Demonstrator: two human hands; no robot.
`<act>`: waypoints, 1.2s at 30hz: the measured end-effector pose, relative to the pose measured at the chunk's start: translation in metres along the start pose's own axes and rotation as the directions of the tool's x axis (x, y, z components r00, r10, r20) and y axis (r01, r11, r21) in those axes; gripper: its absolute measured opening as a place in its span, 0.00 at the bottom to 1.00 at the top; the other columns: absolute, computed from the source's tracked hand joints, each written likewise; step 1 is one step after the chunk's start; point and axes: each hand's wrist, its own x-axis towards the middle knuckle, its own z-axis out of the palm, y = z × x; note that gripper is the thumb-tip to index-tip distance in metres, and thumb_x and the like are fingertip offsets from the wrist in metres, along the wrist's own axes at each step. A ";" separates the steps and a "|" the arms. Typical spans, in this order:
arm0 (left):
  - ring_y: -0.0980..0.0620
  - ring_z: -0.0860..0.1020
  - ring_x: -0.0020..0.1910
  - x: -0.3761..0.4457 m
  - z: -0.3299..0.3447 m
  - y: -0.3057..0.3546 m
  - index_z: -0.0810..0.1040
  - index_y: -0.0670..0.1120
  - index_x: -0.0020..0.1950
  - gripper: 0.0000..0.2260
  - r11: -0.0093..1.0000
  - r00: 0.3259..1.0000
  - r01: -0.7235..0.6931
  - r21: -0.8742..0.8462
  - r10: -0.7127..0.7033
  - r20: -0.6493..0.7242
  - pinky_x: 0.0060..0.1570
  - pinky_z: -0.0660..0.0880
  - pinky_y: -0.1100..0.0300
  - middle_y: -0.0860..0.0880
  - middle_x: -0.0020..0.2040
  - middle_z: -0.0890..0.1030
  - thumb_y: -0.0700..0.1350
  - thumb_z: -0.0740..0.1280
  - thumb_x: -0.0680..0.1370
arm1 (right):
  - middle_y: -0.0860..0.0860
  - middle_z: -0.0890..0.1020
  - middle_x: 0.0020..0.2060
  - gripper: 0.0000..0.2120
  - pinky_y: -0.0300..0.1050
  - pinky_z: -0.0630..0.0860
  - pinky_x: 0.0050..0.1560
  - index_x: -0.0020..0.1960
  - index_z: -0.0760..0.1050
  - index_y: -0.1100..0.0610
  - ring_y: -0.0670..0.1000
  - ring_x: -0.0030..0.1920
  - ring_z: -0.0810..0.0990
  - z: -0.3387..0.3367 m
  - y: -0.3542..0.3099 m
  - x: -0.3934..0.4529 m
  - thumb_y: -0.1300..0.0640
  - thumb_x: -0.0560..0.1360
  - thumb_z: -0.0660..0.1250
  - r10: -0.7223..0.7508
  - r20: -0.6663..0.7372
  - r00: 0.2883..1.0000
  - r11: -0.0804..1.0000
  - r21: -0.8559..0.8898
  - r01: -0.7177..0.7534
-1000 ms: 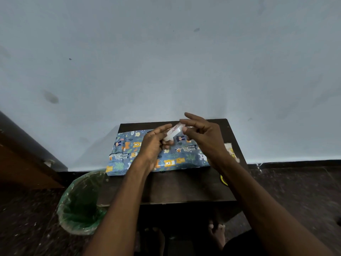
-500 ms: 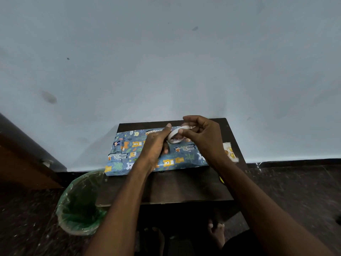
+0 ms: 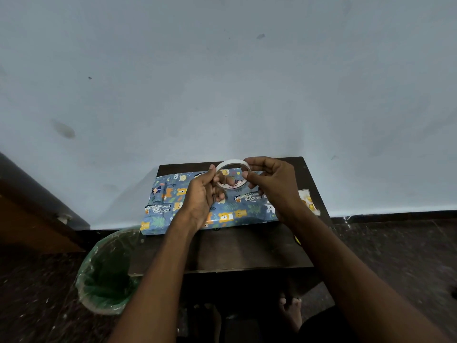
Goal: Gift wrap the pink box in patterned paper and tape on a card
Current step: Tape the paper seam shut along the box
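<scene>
A flat parcel in blue animal-patterned paper (image 3: 170, 206) lies across the back of a small dark table (image 3: 247, 248); no pink box shows beneath the wrapping. Above the parcel both hands hold a white roll of tape (image 3: 232, 164), its ring turned so I see through the hole. My left hand (image 3: 201, 196) pinches the roll's left side and my right hand (image 3: 274, 186) grips its right side with thumb and fingers. A pale card with yellow marks (image 3: 308, 201) lies on the table's right edge, partly hidden by my right wrist.
A bin lined with a green bag (image 3: 106, 273) stands on the floor left of the table. A pale wall rises right behind the table. A brown wooden piece (image 3: 29, 214) is at far left. My bare feet (image 3: 291, 313) show under the table.
The tape roll has turned from edge-on to facing me with its hole visible. Both hands rose slightly and shifted their grip around the ring.
</scene>
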 end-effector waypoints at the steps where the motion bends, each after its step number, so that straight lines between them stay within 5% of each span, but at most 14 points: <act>1: 0.52 0.72 0.27 0.000 0.000 0.000 0.66 0.47 0.38 0.21 1.000 1.000 0.004 -0.030 -0.004 -0.003 0.30 0.70 0.61 0.44 0.39 0.85 0.50 0.53 0.89 | 0.51 0.88 0.40 0.11 0.40 0.73 0.27 0.53 0.85 0.56 0.50 0.31 0.82 0.000 0.001 0.000 0.64 0.72 0.79 0.001 0.010 1.000 1.000 0.013 -0.001; 13: 0.53 0.72 0.26 0.000 0.000 0.001 0.68 0.48 0.37 0.22 0.997 0.999 0.011 -0.077 -0.014 -0.034 0.33 0.70 0.60 0.43 0.36 0.83 0.54 0.54 0.89 | 0.55 0.87 0.36 0.07 0.43 0.76 0.32 0.52 0.87 0.59 0.51 0.34 0.82 0.003 -0.001 -0.003 0.59 0.75 0.78 -0.094 0.056 0.994 0.996 0.013 0.093; 17: 0.54 0.78 0.28 0.004 0.001 -0.002 0.77 0.46 0.46 0.20 0.997 0.996 0.015 -0.078 -0.022 -0.083 0.37 0.72 0.58 0.46 0.41 0.87 0.55 0.55 0.89 | 0.50 0.86 0.33 0.05 0.42 0.76 0.32 0.48 0.87 0.59 0.49 0.32 0.81 0.005 -0.005 -0.006 0.59 0.74 0.79 -0.126 0.082 0.989 0.992 0.012 0.126; 22: 0.53 0.84 0.37 0.006 0.003 -0.006 0.80 0.45 0.57 0.07 0.993 0.980 -0.027 -0.115 0.004 -0.197 0.38 0.77 0.58 0.47 0.49 0.86 0.48 0.67 0.85 | 0.49 0.86 0.34 0.06 0.55 0.80 0.35 0.46 0.87 0.56 0.54 0.32 0.82 0.007 -0.005 -0.006 0.56 0.72 0.82 -0.227 0.022 0.974 0.967 -0.116 0.228; 28: 0.54 0.82 0.43 -0.002 0.009 -0.001 0.87 0.45 0.58 0.11 0.999 0.999 -0.031 0.038 0.032 -0.026 0.39 0.72 0.61 0.49 0.51 0.87 0.51 0.69 0.84 | 0.49 0.86 0.36 0.05 0.57 0.79 0.37 0.47 0.87 0.53 0.60 0.35 0.81 0.007 0.000 -0.004 0.56 0.72 0.81 -0.252 -0.013 0.968 0.950 -0.196 0.245; 36: 0.57 0.82 0.37 -0.005 0.014 0.000 0.88 0.44 0.56 0.07 0.995 0.985 -0.102 0.018 0.104 -0.135 0.32 0.71 0.67 0.47 0.48 0.89 0.44 0.74 0.80 | 0.43 0.85 0.36 0.06 0.33 0.73 0.37 0.44 0.87 0.56 0.44 0.33 0.79 0.008 0.001 -0.003 0.57 0.69 0.83 -0.340 -0.076 0.937 0.891 -0.345 0.295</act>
